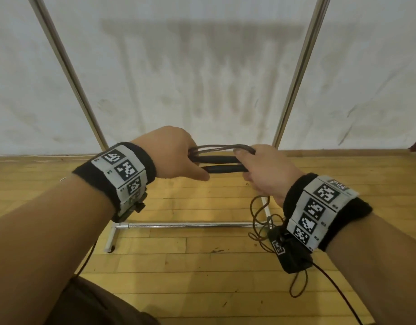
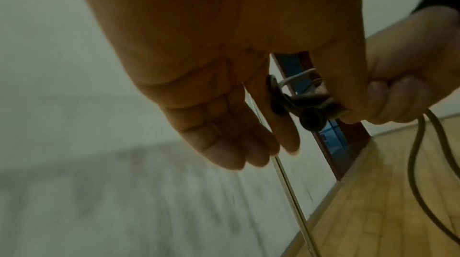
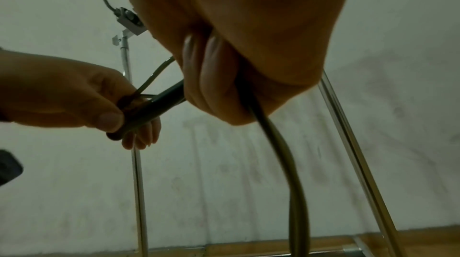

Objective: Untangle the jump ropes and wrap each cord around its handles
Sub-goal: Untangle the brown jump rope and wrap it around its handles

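Observation:
Two black jump rope handles [image 1: 222, 164] lie side by side, level, between my hands at chest height. Several turns of brown cord [image 1: 221, 147] run along their top. My left hand [image 1: 176, 156] pinches the handles' left ends [image 2: 311, 117] between thumb and fingers. My right hand [image 1: 256, 170] grips the right ends, its thumb pressing the cord loops down. In the right wrist view the loose cord [image 3: 286, 153] passes through the curled right fingers [image 3: 211, 76] and hangs down. It ends in a loose tangle on the floor [image 1: 261, 226].
A chrome rack stands ahead against a stained white wall, with slanted uprights [image 1: 68, 73] [image 1: 296, 73] and a low crossbar [image 1: 185, 225]. The floor [image 1: 178, 266] is wooden boards. A cord loop [image 1: 296, 287] lies on it under my right wrist.

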Tool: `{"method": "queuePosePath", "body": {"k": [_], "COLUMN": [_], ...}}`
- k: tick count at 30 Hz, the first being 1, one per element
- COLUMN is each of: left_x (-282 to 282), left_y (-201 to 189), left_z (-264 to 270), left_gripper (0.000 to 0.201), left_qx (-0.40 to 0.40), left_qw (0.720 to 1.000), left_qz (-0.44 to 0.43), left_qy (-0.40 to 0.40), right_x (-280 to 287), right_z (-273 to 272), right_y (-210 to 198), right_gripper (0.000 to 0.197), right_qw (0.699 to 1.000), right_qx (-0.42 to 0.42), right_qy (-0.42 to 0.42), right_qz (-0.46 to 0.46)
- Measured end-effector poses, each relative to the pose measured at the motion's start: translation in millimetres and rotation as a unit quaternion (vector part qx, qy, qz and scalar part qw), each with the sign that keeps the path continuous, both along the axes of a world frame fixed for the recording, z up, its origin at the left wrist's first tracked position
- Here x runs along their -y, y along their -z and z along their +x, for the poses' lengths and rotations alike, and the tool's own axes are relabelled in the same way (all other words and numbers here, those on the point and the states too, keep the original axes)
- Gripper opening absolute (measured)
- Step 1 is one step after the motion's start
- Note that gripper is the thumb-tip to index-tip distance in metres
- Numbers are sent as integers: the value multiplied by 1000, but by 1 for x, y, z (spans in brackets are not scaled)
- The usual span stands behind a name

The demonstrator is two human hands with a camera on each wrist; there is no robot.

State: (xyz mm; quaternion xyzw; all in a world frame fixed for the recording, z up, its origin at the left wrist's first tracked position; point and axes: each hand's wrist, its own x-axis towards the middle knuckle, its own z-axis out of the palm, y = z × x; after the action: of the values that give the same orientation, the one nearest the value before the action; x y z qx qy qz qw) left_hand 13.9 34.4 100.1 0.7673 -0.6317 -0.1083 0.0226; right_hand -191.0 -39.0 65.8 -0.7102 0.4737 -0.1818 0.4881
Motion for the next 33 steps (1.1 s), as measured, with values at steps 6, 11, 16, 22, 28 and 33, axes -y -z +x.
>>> {"method": "queuePosePath", "body": {"k": [6,11,16,22,28,33], "left_x": [-2,0,-3,-3,-7,-9], "left_y": [13,28,37,40,39,35], "left_z": [-12,-18,-18,-16,-14,-19], "left_gripper": [71,25,36,36,31,33], "left_qx": [24,-109,-97,-35,-49,-81], "left_qw": [998,992,992,990,988,990], "left_qz": [-26,18,12,-10,-9,-34], "left_qy": [44,64,82,137,145,108], "right_x": [-6,-11,0,12,19,18], "right_z": [5,10,-7,-21,-29,-28], "right_y": [-1,-4,-12,-15,-10,-2], "right_gripper": [37,31,26,30,15,18], "right_qw": [998,994,977,975,976,974], "right_qx": [-34,-4,-9,-8,21,41], "right_qy": [-46,-106,-210,-222,-186,-178], "right_qz": [-15,10,20,-31,-112,-134]}}
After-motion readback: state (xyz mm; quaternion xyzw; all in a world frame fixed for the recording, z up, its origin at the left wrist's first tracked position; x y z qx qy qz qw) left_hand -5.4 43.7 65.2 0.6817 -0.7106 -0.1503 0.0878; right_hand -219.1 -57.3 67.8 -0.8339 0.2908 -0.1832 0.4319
